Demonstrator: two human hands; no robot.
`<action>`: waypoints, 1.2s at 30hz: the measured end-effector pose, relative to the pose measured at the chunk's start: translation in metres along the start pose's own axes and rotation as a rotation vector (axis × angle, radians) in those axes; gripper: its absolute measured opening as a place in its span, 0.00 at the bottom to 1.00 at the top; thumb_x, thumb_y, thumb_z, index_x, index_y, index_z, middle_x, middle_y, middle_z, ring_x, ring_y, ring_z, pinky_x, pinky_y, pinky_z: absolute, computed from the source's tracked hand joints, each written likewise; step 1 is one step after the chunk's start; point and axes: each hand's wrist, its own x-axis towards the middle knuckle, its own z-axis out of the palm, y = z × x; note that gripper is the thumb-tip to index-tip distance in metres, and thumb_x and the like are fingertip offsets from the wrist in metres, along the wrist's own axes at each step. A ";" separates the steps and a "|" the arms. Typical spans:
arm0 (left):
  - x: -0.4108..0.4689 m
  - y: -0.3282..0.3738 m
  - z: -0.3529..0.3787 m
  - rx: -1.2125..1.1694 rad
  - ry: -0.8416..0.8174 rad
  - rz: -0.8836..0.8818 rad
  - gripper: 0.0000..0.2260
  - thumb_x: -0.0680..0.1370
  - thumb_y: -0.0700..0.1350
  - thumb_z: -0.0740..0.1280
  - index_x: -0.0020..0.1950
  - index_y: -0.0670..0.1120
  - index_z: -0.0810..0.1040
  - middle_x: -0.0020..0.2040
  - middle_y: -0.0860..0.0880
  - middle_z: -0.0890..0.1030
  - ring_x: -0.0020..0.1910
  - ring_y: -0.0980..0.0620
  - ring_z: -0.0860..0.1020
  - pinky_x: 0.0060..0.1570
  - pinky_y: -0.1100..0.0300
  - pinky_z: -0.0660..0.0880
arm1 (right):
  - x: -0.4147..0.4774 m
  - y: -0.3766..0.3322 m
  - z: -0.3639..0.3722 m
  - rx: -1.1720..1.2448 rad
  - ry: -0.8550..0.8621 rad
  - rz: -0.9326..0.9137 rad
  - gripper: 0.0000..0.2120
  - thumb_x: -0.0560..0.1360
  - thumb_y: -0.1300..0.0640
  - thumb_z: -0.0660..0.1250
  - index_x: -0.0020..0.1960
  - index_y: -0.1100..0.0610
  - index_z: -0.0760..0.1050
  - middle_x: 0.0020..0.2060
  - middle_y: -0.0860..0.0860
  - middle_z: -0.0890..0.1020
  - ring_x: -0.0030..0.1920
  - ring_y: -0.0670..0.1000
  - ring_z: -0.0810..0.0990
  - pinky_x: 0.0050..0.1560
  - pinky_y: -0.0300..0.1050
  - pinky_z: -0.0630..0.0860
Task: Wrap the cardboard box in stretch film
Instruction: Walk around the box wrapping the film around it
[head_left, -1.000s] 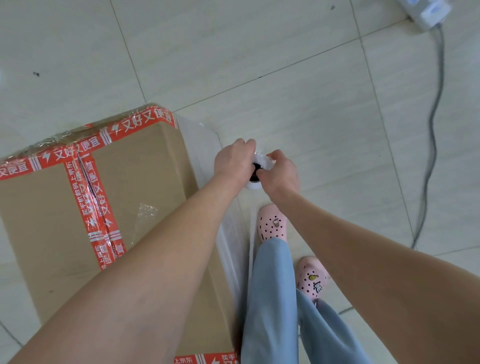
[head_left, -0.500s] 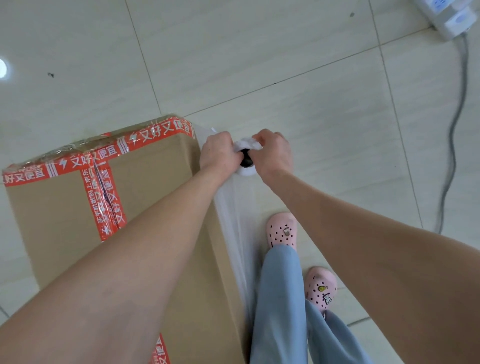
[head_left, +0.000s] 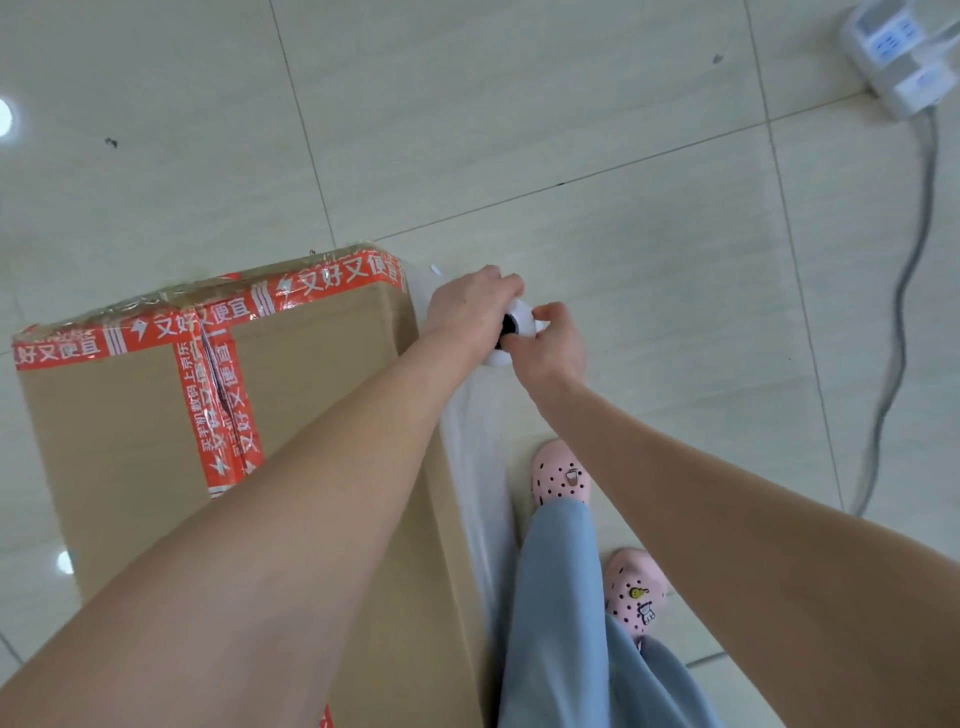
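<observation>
The cardboard box (head_left: 130, 441) stands on the floor (head_left: 571, 104) at left. The left hand (head_left: 467, 306) and right hand (head_left: 553, 351) both grip the stretch film roll (head_left: 521, 323) beside its far corner; uneven pull there could tear or wrinkle the film.

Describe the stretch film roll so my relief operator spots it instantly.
Start at the large cardboard box with red tape on the tiled floor. Just off its far right corner, the left hand and right hand grip the stretch film roll between them. It is white with a dark core hole, and clear film trails from it along the box's side.
</observation>
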 end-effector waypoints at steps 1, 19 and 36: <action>0.002 -0.001 -0.003 0.032 0.008 -0.004 0.16 0.76 0.39 0.61 0.64 0.48 0.73 0.59 0.46 0.73 0.57 0.44 0.75 0.44 0.57 0.66 | 0.002 -0.003 0.000 -0.041 0.007 -0.025 0.17 0.70 0.56 0.67 0.59 0.50 0.70 0.54 0.54 0.77 0.46 0.54 0.79 0.43 0.46 0.75; 0.031 -0.008 -0.028 0.039 -0.100 -0.039 0.17 0.74 0.39 0.63 0.63 0.47 0.74 0.57 0.45 0.76 0.56 0.43 0.76 0.47 0.55 0.71 | 0.018 -0.044 -0.002 0.001 -0.083 0.068 0.20 0.72 0.61 0.61 0.64 0.53 0.66 0.46 0.53 0.79 0.43 0.56 0.81 0.46 0.54 0.81; 0.066 -0.037 -0.063 -0.168 -0.073 -0.291 0.14 0.75 0.41 0.63 0.60 0.47 0.76 0.56 0.44 0.78 0.56 0.42 0.77 0.46 0.56 0.72 | 0.053 -0.102 -0.001 -0.170 -0.220 0.064 0.26 0.73 0.54 0.67 0.70 0.51 0.63 0.37 0.46 0.71 0.35 0.47 0.73 0.27 0.39 0.65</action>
